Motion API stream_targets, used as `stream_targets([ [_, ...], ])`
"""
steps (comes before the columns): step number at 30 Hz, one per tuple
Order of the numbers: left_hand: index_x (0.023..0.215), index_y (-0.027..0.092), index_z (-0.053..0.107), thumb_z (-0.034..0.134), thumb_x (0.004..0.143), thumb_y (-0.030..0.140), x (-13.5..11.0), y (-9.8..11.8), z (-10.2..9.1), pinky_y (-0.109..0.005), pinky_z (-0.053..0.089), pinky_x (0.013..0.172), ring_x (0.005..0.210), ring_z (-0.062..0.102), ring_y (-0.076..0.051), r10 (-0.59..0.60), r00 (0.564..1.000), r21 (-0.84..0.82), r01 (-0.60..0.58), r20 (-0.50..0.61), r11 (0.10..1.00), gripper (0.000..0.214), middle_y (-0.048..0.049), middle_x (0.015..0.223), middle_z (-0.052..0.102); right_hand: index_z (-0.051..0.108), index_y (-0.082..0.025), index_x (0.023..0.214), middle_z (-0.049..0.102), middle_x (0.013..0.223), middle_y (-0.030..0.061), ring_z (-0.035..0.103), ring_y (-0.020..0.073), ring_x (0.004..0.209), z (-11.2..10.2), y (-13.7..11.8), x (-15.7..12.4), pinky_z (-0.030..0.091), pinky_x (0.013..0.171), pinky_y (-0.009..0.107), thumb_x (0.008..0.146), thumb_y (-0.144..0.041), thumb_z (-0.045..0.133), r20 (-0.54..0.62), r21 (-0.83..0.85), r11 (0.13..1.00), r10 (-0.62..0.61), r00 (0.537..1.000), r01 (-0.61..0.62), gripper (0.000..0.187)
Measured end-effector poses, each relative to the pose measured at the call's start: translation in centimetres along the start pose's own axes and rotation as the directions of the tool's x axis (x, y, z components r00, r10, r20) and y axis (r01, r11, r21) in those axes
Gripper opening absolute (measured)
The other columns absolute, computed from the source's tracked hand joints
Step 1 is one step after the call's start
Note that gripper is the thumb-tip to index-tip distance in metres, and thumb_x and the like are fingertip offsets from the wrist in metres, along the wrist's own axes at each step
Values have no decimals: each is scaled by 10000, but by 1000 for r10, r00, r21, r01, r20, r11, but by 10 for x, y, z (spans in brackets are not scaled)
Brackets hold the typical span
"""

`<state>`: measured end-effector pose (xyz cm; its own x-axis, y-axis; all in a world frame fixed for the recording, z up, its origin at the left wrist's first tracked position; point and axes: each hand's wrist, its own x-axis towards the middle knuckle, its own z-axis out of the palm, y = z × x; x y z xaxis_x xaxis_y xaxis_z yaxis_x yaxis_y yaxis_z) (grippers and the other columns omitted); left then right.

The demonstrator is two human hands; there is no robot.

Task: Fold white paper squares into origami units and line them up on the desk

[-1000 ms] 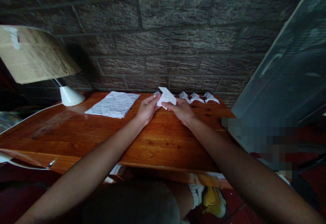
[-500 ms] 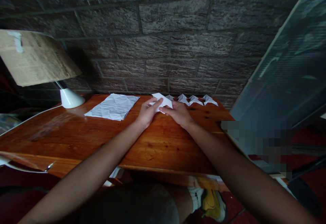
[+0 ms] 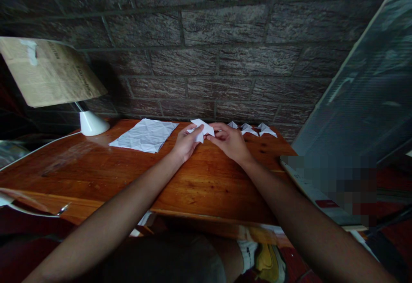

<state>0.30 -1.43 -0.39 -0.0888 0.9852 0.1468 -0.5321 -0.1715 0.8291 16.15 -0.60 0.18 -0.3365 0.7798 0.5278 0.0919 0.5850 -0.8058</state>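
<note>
Both my hands meet at the far middle of a wooden table [image 3: 199,180]. My left hand [image 3: 186,143] and my right hand [image 3: 229,141] each pinch a small folded white paper piece [image 3: 201,129], held just above the tabletop between them. To the right of my right hand, three folded white paper shapes [image 3: 254,129] lie in a row near the wall. A creased white sheet of paper [image 3: 144,135] lies flat to the left of my left hand.
A lamp with a white base [image 3: 92,123] and a tan paper shade [image 3: 48,73] stands at the back left. A brick wall [image 3: 209,51] runs behind the table. A dark slanted panel [image 3: 363,94] rises at the right. My knee and a yellow shoe [image 3: 268,255] show below the table's front edge.
The folded paper piece has come down from a raised, upright position and looks smaller and more folded between my fingers. My right hand has shifted slightly toward the wall.
</note>
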Motion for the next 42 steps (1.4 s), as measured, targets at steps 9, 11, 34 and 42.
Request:
stream_targets([
  [9,814,131,710,892,587,232,0,3,1,-254,517,711,662,648,-110,-53,994,-33,56,93,998,309,-24,786,731,745,-253,1065,754,824,33,695,201,758,-9,-4,0,545,725,336,794,-431,723,-18,-97,995,-28,999,26,326],
  [11,818,135,708,893,591,231,0,3,1,-250,513,721,678,648,-106,-53,993,-30,57,106,998,308,-19,793,730,763,-252,1008,759,867,42,688,200,766,-9,-5,1,542,685,326,798,-458,713,-21,-76,997,-24,999,23,298],
  [34,874,150,744,890,581,272,-3,-3,2,-256,432,698,707,610,-127,54,983,169,-84,178,982,350,-28,805,715,746,-212,777,742,813,43,653,187,725,-4,-4,7,545,731,362,675,-528,782,-209,160,978,164,964,-132,335],
  [42,825,158,735,887,604,291,0,-3,1,-238,424,658,641,581,-104,82,975,188,-122,208,975,298,-5,737,701,717,-221,775,738,821,41,653,187,731,-3,-6,9,540,734,366,653,-525,795,-190,218,965,188,964,-146,336],
])
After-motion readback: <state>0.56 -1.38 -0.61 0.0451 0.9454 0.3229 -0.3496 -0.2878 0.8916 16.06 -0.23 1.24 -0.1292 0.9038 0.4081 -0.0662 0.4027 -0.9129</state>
